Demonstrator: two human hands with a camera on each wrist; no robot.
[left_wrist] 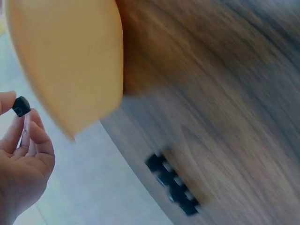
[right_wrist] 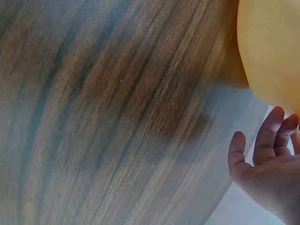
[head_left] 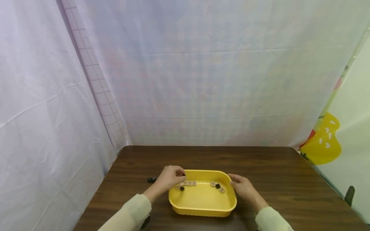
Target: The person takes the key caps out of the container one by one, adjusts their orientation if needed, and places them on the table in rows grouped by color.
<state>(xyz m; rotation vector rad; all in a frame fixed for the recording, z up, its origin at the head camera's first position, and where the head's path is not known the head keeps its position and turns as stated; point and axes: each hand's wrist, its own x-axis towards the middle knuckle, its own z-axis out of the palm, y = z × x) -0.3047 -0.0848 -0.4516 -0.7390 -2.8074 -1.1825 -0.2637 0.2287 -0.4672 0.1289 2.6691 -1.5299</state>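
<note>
A yellow tray [head_left: 205,201] sits on the table between both hands. My left hand [head_left: 171,177] is over its back left corner. Thumb and fingers pinch a small black block [left_wrist: 21,107], seen best in the left wrist view. Beneath that hand, several small wooden tiles with printed faces [head_left: 189,183] line the tray's left side, and a loose black block [head_left: 182,188] lies by them. On the right side are a tile [head_left: 222,190] and another black block [head_left: 218,186]. My right hand [head_left: 242,186] rests at the tray's right rim, its fingers loosely bent.
A row of joined black blocks [left_wrist: 172,183] lies on the dark wooden table [head_left: 268,166], left of the tray. Pale curtains [head_left: 202,80] hang behind the table and at its left. A yellow shape [head_left: 322,141] shows on the right-hand sheet.
</note>
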